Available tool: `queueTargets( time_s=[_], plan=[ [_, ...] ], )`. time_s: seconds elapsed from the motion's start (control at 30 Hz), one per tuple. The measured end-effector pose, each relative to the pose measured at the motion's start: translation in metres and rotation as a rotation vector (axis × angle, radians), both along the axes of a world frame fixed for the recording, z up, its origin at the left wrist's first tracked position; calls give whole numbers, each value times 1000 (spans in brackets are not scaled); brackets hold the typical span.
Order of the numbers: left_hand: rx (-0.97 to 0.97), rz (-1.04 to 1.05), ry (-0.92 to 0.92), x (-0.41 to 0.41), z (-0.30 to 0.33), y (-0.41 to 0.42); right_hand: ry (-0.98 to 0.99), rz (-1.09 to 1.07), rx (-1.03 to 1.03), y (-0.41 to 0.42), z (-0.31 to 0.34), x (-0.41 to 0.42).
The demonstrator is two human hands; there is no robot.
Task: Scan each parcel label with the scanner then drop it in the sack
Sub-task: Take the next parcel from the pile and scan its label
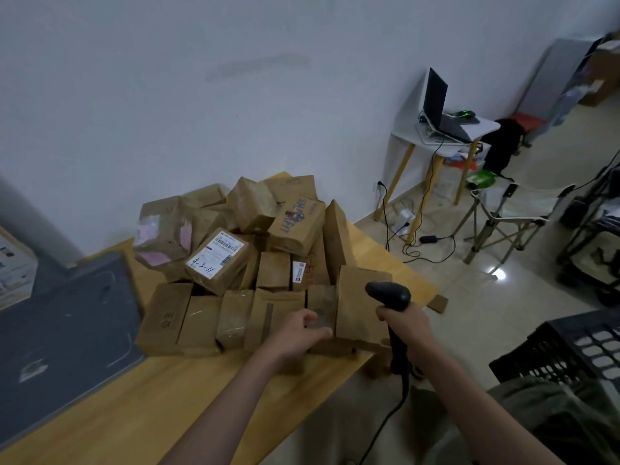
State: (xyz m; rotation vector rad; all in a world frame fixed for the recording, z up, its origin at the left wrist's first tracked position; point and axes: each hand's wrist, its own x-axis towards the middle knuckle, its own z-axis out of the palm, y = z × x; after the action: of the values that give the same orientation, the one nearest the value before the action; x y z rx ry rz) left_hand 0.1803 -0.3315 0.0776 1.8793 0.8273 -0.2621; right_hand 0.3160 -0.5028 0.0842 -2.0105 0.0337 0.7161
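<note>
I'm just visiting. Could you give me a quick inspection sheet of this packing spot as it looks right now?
Surface: wooden table, part covered by a grey mat.
Job's things: pile of brown parcels; black scanner; sack not identifiable.
Clutter: cardboard scrap on the floor.
Hands: left hand touches a front parcel; right hand grips the scanner.
Cables: scanner cord hangs down.
Surroundings: laptop on a side table, folding chair, black crate.
</note>
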Motion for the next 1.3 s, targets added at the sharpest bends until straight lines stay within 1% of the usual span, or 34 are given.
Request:
queueTargets(
  time_s=[0.07,0.2,0.37,0.47,0.63,0.77,0.93,1.07,1.13,1.23,1.3],
  plan=[
    [-24,3,41,17,-8,-5,60,-16,1,-6,-9,19],
    [-75,78,100,43,-24,-12,99,-30,-50,-12,-32,44],
    [-139,120,141,63,-41,-22,219,-27,17,-17,-55,57],
    [-200,123,132,70,-46,-33,238,-64,70,-18,-61,56],
    [-167,191,62,66,-46,-41,187,-144,150,-19,-55,52],
    [-143,256,-106,55,-33,-37,141,-155,254,-11,-31,48],
    [-24,415,-254,29,-1,-18,172,-58,413,10,8,33],
    [-42,456,-323,1,32,-6,283,116,565,37,34,8],
    [-32,450,-321,-14,51,-3,327,197,630,50,48,-4],
    [55,451,-326,-36,67,6,295,284,638,69,62,-24],
    [28,487,-366,-47,80,12,260,357,628,81,70,-39]
  ],
)
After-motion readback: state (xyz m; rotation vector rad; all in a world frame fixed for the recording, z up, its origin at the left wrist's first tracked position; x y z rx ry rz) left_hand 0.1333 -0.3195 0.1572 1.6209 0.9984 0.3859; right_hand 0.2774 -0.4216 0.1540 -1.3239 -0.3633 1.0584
